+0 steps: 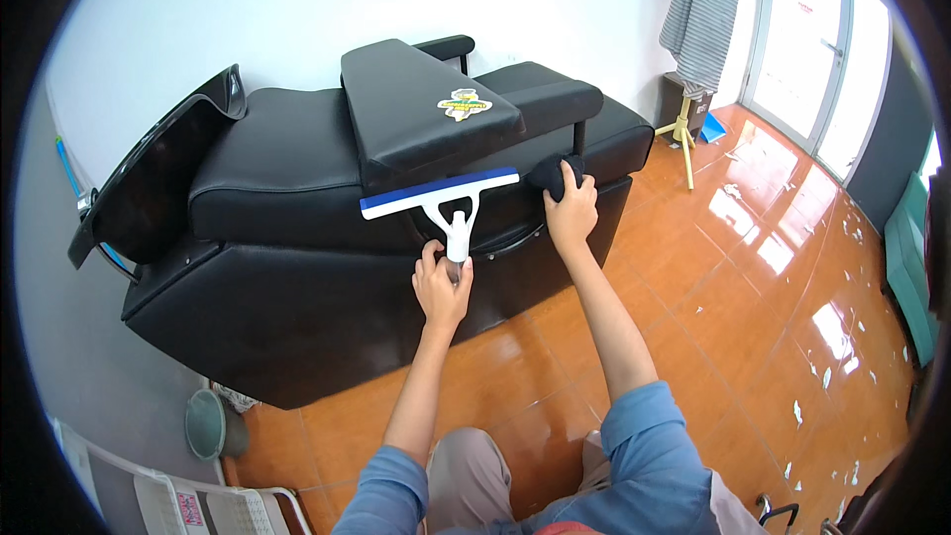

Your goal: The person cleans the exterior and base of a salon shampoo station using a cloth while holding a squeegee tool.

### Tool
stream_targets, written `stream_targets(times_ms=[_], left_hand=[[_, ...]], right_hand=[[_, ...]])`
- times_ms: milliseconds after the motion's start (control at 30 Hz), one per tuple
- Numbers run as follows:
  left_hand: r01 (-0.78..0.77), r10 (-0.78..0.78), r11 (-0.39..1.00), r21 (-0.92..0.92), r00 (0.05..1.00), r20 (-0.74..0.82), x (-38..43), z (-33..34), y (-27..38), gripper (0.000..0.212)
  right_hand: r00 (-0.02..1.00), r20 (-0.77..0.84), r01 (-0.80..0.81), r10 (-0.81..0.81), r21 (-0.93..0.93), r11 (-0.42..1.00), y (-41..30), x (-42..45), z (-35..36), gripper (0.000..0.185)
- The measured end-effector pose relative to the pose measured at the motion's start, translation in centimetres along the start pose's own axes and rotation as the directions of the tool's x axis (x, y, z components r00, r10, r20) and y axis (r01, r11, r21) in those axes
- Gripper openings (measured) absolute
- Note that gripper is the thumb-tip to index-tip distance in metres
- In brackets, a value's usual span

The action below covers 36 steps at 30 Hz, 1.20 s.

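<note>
A black padded salon shampoo chair [297,305] stands before me, with a black wash basin [167,163] at its left end. My left hand [442,290] grips a white spray squeegee [458,238] by its bottle neck. The blue-edged blade points away from me, near the side of the seat. In my right hand [573,208] is a bunched black cloth [550,174], held against the chair's side below the armrest [557,108]. A black padded board [416,104] bearing a sticker lies across the seat.
A grey bucket [208,423] stands on the floor at lower left, near a white plastic rack [215,509]. A striped cloth [702,15] hangs over a yellow stand [683,126]. White scraps [798,412] litter the orange tiles at right, beside a green seat [908,267]. Glass doors [799,37] are behind.
</note>
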State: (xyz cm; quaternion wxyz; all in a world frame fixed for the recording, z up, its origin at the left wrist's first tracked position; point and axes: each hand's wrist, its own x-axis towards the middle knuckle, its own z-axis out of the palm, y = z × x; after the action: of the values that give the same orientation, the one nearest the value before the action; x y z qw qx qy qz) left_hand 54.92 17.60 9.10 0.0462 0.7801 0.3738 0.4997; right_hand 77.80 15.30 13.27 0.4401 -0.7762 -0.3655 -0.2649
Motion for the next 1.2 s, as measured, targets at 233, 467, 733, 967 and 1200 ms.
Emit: stream_targets(times_ms=[233,467,733,967,1200], left_hand=[[0.015,-0.012,0.997,-0.078,0.999,0.04,-0.2,-0.4,0.0,0.03],[0.077,-0.066,0.988,-0.137,0.994,0.085,0.0,-0.2,0.0,0.038],[0.048,-0.044,0.998,-0.05,0.997,0.068,-0.1,-0.6,-0.1,0.036],[0.045,-0.038,0.996,-0.072,0.995,0.09,-0.1,-0.6,-0.2,0.031],[0.012,-0.005,0.997,-0.072,0.996,0.092,-0.3,-0.7,-0.5,0.032]], right_hand=[[0.996,0.006,0.092,-0.093,0.073,0.993,-4.3,-5.0,0.3,0.067],[0.809,0.048,0.573,-0.585,0.157,0.805,-6.2,-10.0,1.6,0.051],[0.58,0.016,0.814,-0.814,-0.023,0.58,0.3,-6.4,1.5,0.034],[0.726,-0.006,0.657,-0.688,-0.289,0.696,3.0,-3.9,0.6,0.037],[0.97,0.104,0.242,-0.22,-0.328,0.913,0.9,-2.5,-1.1,0.018]])
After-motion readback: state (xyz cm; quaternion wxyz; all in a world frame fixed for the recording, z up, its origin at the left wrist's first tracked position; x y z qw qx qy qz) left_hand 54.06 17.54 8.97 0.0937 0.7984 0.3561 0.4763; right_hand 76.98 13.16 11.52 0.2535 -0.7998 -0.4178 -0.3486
